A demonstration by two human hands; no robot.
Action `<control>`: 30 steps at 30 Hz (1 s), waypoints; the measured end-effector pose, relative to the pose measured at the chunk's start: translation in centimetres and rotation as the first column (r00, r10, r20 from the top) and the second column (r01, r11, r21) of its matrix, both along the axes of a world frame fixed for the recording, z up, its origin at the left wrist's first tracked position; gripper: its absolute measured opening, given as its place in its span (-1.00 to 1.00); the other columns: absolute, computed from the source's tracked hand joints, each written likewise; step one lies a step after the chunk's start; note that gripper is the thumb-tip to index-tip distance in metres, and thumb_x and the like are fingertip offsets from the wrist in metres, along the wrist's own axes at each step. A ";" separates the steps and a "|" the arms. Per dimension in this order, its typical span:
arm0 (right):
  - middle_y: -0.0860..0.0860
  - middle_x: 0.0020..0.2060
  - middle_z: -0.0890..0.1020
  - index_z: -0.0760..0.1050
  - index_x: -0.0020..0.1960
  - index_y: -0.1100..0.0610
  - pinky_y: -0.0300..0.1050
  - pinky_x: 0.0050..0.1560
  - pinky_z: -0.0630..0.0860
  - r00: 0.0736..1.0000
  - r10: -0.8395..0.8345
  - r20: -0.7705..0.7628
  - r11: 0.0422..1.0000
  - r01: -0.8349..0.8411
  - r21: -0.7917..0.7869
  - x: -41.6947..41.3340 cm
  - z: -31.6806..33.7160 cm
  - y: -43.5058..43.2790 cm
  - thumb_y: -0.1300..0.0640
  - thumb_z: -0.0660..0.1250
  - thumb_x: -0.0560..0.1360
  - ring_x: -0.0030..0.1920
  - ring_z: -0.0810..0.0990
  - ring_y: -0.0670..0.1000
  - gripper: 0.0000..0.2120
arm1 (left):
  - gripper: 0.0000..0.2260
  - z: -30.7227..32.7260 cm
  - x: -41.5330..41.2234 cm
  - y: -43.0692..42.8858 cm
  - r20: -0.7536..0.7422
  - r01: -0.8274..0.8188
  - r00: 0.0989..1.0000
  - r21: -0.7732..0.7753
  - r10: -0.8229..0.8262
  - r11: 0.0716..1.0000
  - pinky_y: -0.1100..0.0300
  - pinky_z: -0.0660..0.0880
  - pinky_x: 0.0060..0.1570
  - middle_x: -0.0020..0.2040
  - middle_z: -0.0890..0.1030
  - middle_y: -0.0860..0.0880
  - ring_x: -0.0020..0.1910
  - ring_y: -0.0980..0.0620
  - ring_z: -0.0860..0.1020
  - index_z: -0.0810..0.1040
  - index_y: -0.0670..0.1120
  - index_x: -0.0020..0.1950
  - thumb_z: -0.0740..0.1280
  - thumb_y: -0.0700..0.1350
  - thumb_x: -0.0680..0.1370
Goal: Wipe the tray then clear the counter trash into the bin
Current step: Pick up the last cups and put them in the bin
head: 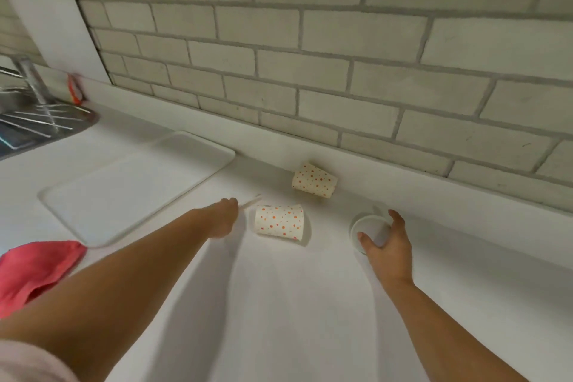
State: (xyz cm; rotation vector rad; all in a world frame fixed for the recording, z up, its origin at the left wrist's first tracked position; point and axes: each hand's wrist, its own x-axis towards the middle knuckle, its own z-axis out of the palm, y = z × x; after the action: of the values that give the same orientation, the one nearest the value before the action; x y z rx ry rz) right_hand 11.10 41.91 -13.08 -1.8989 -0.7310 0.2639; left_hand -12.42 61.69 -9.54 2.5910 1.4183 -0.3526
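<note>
Two dotted paper cups [279,222] lay tipped between the hands; the left hand [228,217] pinched a white straw [250,201] beside the tray [124,189], while the right hand [387,242] spread, fingers curled, around a clear lid [366,226].

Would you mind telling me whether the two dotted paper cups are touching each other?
Apart. The head view shows bare white counter between the near cup and the far cup by the wall.

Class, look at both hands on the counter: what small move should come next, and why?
Probably close the right hand on the white cup and lift it: its fingers already curve around the rim, while the left hand has closed on the straw. Two dotted cups remain.
</note>
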 end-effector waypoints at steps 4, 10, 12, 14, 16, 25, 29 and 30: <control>0.19 0.30 0.46 0.28 0.42 0.21 -0.02 0.33 0.33 0.999 0.000 -0.032 1.000 -0.001 -0.026 -0.8 0.4 -0.4 0.22 0.45 0.41 0.31 0.42 0.19 -0.36 | -0.74 -0.8 -2.7 -3.2 0.130 -0.108 0.986 0.010 0.106 0.994 0.14 0.45 -0.01 0.13 0.43 -0.21 0.05 -0.10 0.52 0.29 -0.30 0.23 0.02 -0.35 0.56; 0.23 0.22 0.50 0.35 0.36 0.19 0.04 0.25 0.41 0.998 0.007 -0.068 1.000 -0.008 -0.019 -4.5 0.6 -1.9 0.23 0.40 0.45 0.22 0.47 0.24 -0.49 | -0.96 -0.3 -6.7 -6.7 0.352 -0.186 0.902 -0.209 0.251 0.960 0.27 0.24 -0.40 -0.27 0.34 -0.02 -0.33 0.08 0.34 0.23 -0.18 -0.02 0.02 -0.24 0.61; 0.25 0.21 0.51 0.37 0.34 0.20 0.03 0.21 0.41 0.995 0.013 -0.099 1.000 -0.016 -0.022 -5.8 1.0 -2.4 0.25 0.33 0.49 0.20 0.47 0.25 -0.57 | -0.95 0.1 -8.3 -7.9 0.419 -0.214 0.838 -0.336 0.349 0.917 0.23 0.30 -0.32 -0.19 0.40 -0.08 -0.32 0.05 0.34 0.25 -0.16 -0.02 0.02 -0.23 0.59; 0.25 0.18 0.52 0.40 0.31 0.20 0.00 0.14 0.43 0.991 0.016 -0.132 1.000 -0.018 -0.018 -7.4 1.8 -2.6 0.28 0.26 0.52 0.17 0.49 0.24 -0.64 | -0.89 1.0 -10.3 -9.1 0.500 -0.224 0.721 -0.488 0.480 0.844 0.25 0.30 -0.33 -0.20 0.37 -0.04 -0.30 0.04 0.32 0.30 -0.13 -0.01 0.01 -0.25 0.59; 0.25 0.18 0.52 0.42 0.29 0.20 0.00 0.12 0.43 0.990 0.047 -0.132 0.999 -0.047 -0.002 -9.7 2.9 -2.7 0.30 0.21 0.53 0.17 0.48 0.25 -0.67 | -0.83 2.3 -12.9 -10.6 0.532 -0.176 0.580 -0.658 0.617 0.732 0.31 0.26 -0.45 -0.29 0.30 -0.01 -0.39 0.06 0.24 0.31 -0.09 -0.07 -0.01 -0.28 0.61; 0.10 -0.06 0.50 0.36 0.21 0.16 -0.15 -0.12 0.38 0.863 0.504 0.016 0.860 -0.504 0.085 -26.8 8.2 -2.2 0.30 0.19 0.49 -0.11 0.48 0.08 -0.70 | -0.68 5.6 -29.7 -18.6 0.490 -0.224 0.490 -0.729 0.721 0.647 0.24 0.14 -0.46 -0.40 0.25 0.01 -0.49 0.07 0.18 0.49 -0.15 -0.06 0.00 -0.04 0.63; 0.02 -0.15 0.49 0.42 0.16 0.16 -0.26 -0.28 0.36 0.699 0.712 0.061 0.699 -0.714 0.029 -35.8 8.4 -3.3 0.29 0.24 0.48 -0.31 0.42 -0.10 -0.75 | -0.73 4.1 -38.3 -22.5 0.337 -0.278 0.555 -0.787 0.761 0.551 0.27 0.23 -0.46 -0.39 0.32 0.00 -0.49 0.09 0.26 0.50 -0.15 -0.10 0.05 -0.12 0.61; 0.01 -0.19 0.49 0.43 0.14 0.16 -0.27 -0.29 0.35 0.638 0.767 0.072 0.639 -0.769 0.014 -38.1 8.1 -3.8 0.29 0.26 0.47 -0.33 0.41 -0.12 -0.76 | -0.74 3.6 -40.4 -23.6 0.297 -0.299 0.559 -0.799 0.774 0.522 0.26 0.23 -0.43 -0.38 0.33 0.00 -0.46 0.09 0.27 0.51 -0.15 -0.08 0.06 -0.12 0.61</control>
State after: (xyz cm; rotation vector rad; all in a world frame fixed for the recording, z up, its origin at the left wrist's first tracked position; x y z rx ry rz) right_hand -26.96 38.14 -4.95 -1.4444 -1.5698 0.7219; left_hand -52.86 38.12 -5.92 1.2917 1.4098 0.1173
